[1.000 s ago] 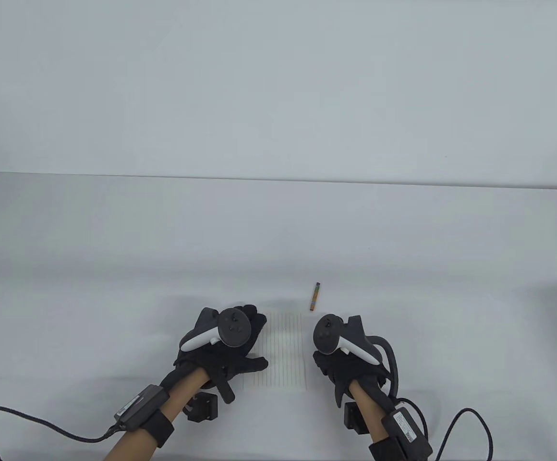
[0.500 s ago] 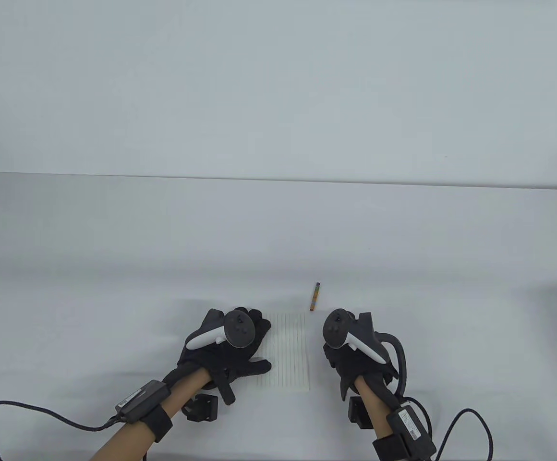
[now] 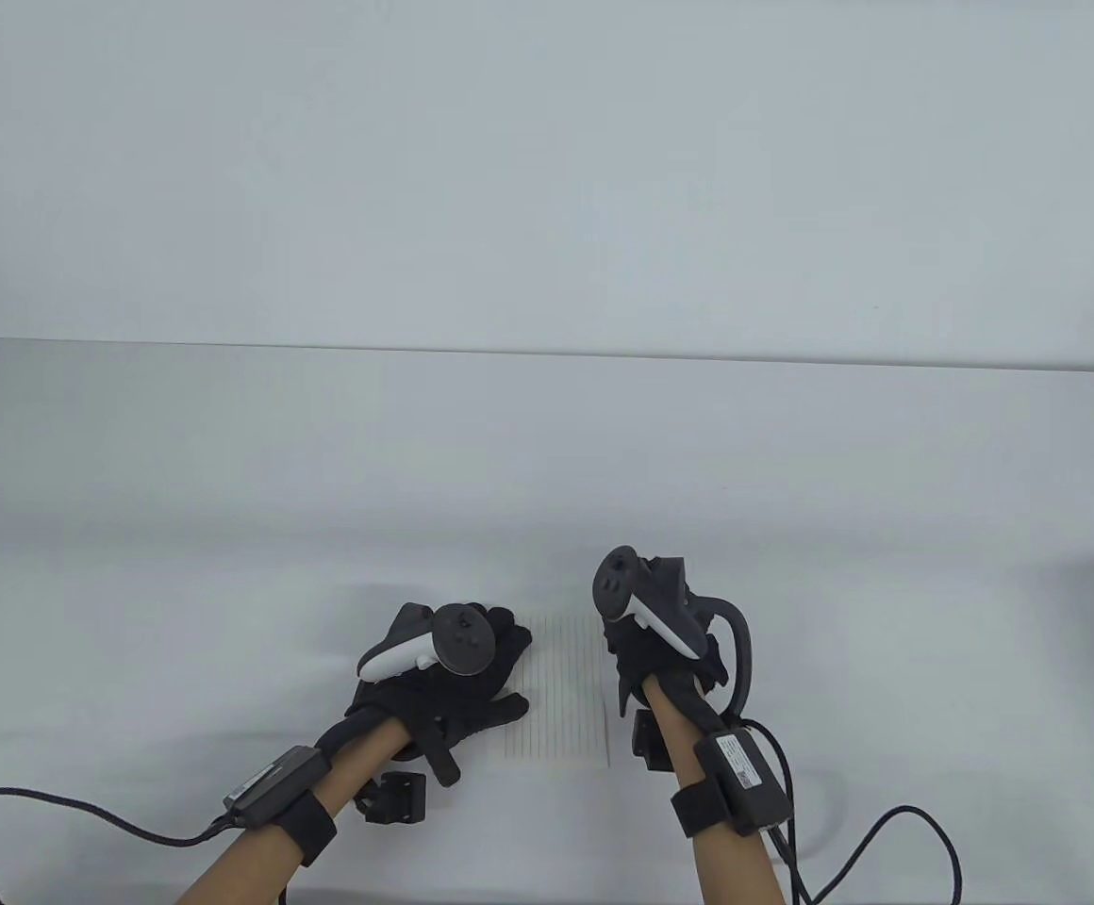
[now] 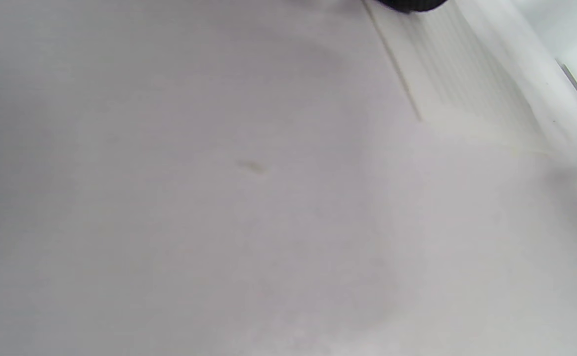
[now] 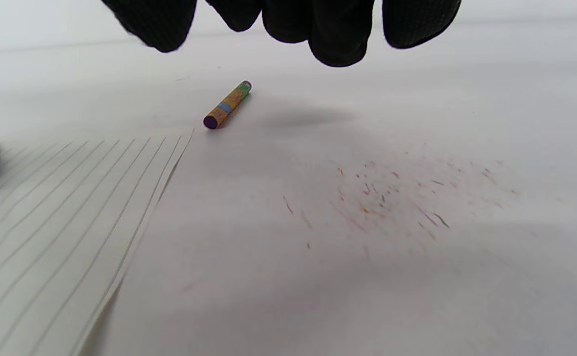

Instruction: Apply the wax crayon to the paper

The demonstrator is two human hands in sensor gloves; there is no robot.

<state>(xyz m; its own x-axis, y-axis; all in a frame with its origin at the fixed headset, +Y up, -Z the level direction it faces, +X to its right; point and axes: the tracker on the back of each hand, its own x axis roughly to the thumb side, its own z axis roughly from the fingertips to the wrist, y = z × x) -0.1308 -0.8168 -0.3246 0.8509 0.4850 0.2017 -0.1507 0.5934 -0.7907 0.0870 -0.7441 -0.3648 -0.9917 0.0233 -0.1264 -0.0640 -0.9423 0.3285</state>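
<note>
Plain white worktop (image 3: 792,471), crayon (image 5: 227,105) lying just past the paper's (image 3: 561,683) far right corner. Left hand (image 3: 443,674) rests flat on the sheet; right hand (image 3: 651,632) hovers over the crayon, fingers (image 5: 337,29) spread, holding nothing. I'd say pickup's next: a pinch.

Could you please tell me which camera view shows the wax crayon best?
The right wrist view: the crayon lies in full sight on the table, just past the lined paper's corner. In the table view the right hand covers it. The left wrist view catches at most a speck at its right edge.

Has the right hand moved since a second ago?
Yes. The right hand has gone forward and left along the paper's right edge, now above the crayon.
</note>
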